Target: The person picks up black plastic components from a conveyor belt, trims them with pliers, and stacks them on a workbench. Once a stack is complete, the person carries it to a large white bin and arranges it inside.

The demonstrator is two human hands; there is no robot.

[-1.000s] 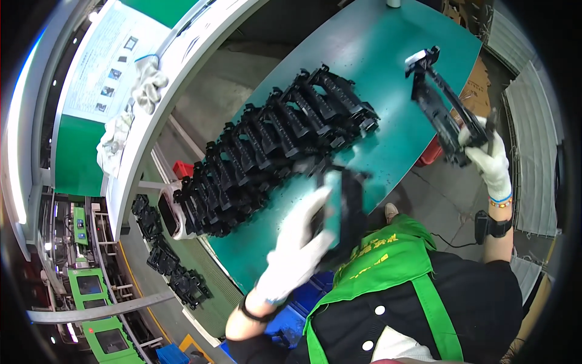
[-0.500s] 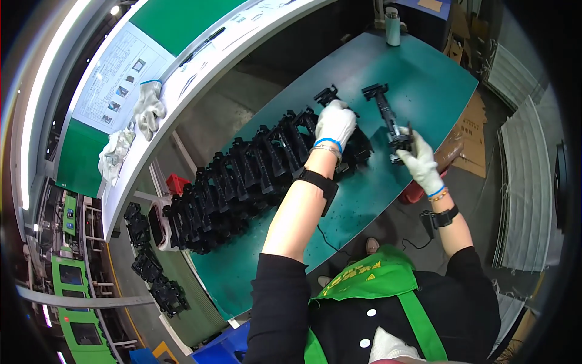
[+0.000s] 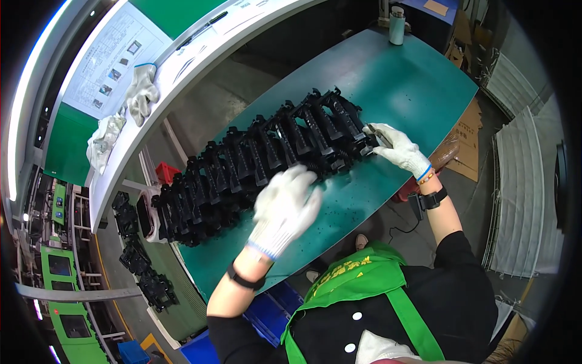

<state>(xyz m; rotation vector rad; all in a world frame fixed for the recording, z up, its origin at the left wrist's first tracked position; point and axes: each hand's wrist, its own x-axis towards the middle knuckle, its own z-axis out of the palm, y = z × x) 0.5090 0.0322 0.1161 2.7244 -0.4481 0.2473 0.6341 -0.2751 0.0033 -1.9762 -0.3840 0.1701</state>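
Your gloved left hand (image 3: 285, 206), blurred, is released, its fingers loosely extended, beside the row of black parts (image 3: 232, 167), which runs from its nine o'clock round to one. Your right hand (image 3: 397, 148) meets the end part (image 3: 348, 118) at its ten o'clock; I cannot tell whether it grips. The row lies on the green table (image 3: 418, 79). At your right hand's twelve stands a pale bottle (image 3: 396, 30); at your left's ten, spare gloves (image 3: 140, 97).

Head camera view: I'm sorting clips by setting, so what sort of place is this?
Probably a factory workstation: matching black parts lined up on a green table, green-framed machines at left.
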